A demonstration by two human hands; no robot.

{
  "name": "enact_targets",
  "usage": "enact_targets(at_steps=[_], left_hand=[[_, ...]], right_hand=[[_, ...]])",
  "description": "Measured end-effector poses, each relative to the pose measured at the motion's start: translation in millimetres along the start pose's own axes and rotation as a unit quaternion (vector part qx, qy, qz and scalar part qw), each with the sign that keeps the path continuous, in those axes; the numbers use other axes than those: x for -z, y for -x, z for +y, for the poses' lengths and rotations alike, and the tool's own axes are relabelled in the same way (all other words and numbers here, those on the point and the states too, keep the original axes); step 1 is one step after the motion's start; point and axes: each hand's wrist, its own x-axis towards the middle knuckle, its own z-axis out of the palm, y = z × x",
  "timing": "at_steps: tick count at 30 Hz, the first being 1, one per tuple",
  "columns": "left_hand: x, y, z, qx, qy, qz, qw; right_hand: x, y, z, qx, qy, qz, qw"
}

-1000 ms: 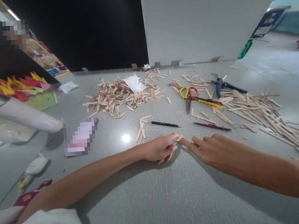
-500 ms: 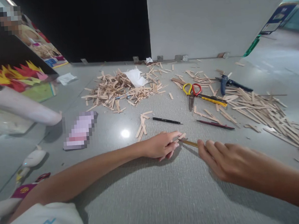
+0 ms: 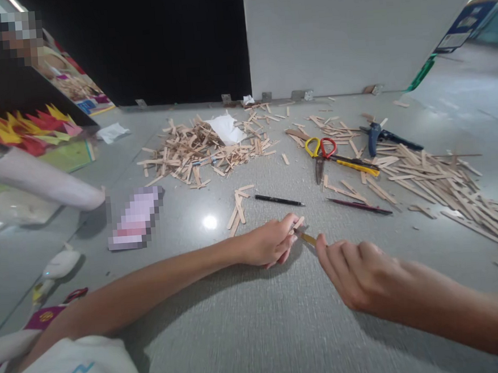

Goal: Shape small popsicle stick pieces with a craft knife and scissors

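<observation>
Grey, faintly grained and glossy, the surface runs back to a black panel and a pale grey panel, both smooth and flat. Centre stage, the left hand pinches a short, flat craft stick between thumb and fingers, low over the surface; its long axis slants, the free end pointing away and to the right. In comes the right hand, fingers closed round a slim, gold-coloured tool, its length on the opposite diagonal, dark tip aimed up-left at the stick; whether they touch is too small to tell. Just beyond lies a slender black pen, nearly crosswise, tip to the right. Further back, scissors with one yellow and one red loop point their metal blades toward the person. Pale, matte wooden pieces pile loosely beneath crumpled white tissue; longer strips fan out at right.
</observation>
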Motion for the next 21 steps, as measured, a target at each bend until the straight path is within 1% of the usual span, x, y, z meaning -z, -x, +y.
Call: enact_targets(at_steps=[3, 5, 6, 8, 11, 13, 15, 19, 21], left_hand=[[-0.4, 0, 1, -0.005, -0.015, -0.005, 1.000], [-0.5, 0, 1, -0.002, -0.012, -0.010, 1.000], [-0.6, 0, 1, 0.002, -0.008, -0.011, 1.000], [-1.1, -1, 0, 0.008, 0.001, -0.006, 1.000], [-1.5, 0, -3, 0.006, 0.003, 0.006, 1.000], [-0.9, 0, -3, 0.001, 0.012, 0.006, 1.000], [0.3, 0, -3, -0.001, 0.036, -0.004, 0.999], [2.0, -2, -1, -0.003, 0.071, -0.014, 0.997], [1.8, -3, -2, -0.004, 0.075, 0.008, 0.997]], right_hand=[[-8, 0, 15, 0.016, -0.084, 0.006, 0.996], [-11, -1, 18, 0.027, -0.107, 0.009, 0.994], [-9, -2, 14, 0.014, -0.088, 0.011, 0.996], [-2, -5, -3, -0.033, -0.038, 0.012, 0.999], [10, -8, -31, -0.054, -0.015, -0.018, 0.998], [13, -7, -37, -0.074, 0.001, -0.036, 0.997], [10, -4, -28, -0.078, 0.011, -0.036, 0.996], [3, 4, 3, -0.050, -0.021, -0.006, 0.999], [7, 9, 11, -0.054, -0.038, 0.006, 0.998]])
